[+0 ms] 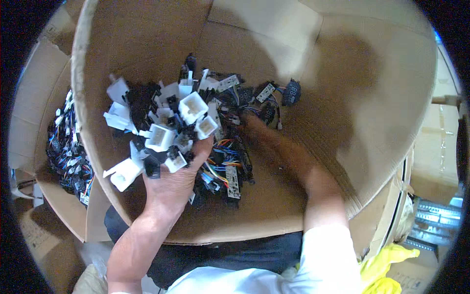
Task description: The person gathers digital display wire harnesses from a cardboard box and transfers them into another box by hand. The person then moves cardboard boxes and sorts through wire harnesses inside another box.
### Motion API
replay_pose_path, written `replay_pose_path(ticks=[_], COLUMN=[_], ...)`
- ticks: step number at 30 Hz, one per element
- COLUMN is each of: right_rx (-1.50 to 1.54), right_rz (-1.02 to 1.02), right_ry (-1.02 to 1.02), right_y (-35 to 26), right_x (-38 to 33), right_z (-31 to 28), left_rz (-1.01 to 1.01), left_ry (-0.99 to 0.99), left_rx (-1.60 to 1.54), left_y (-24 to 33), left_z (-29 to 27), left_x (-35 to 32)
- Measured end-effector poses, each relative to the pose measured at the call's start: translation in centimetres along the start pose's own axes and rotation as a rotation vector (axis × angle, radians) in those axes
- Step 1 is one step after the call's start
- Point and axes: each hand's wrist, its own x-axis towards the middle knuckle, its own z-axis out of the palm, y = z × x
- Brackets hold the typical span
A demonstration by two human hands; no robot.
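My left hand (178, 181) is closed around a thick bunch of white plastic plug connectors (160, 137) with black parts among them, raised above the bottom of a big cardboard box (274, 215). The open ends of several connectors face up. Deeper in the box, my right hand (248, 120) reaches into a pile of small circuit boards (232, 182) with coloured wires. Its fingers are hidden among the wires and dark parts. Just beyond it lie a white board strip (266, 92) and a round black display module (292, 92).
Left of the box wall, another carton (63, 201) holds a heap of wired parts (68, 142). More cartons (433, 147) stand at the right, above metal racking (435, 220). Bright yellow material (389, 269) lies at the lower right.
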Motion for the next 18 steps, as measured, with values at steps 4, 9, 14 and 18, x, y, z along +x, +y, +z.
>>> replay_pose_path(ticks=[4,9,14,18], right_rx=[-0.032,-0.318,-0.619,-0.631], right_rz=[0.193,0.157,-0.117,-0.534], right_ry=[-0.102,-0.057,-0.047,0.076], right_y=[-5.2,-20.4,-36.5,-45.7], right_x=[1.0,-5.2,-10.7,-12.1], right_z=[-13.1,-27.1,-29.4,-26.0], left_rz=[0.059,0.350,0.392,0.646], left_ry=[-0.095,-0.003,-0.192,-0.403], left_rx=[-0.077,0.182,-0.009,-0.201], left_y=[-1.9,0.1,1.5,1.4], left_z=[-1.2,-0.8,-1.8,-2.6], left_x=[-0.3,-0.5,-1.7,-4.4])
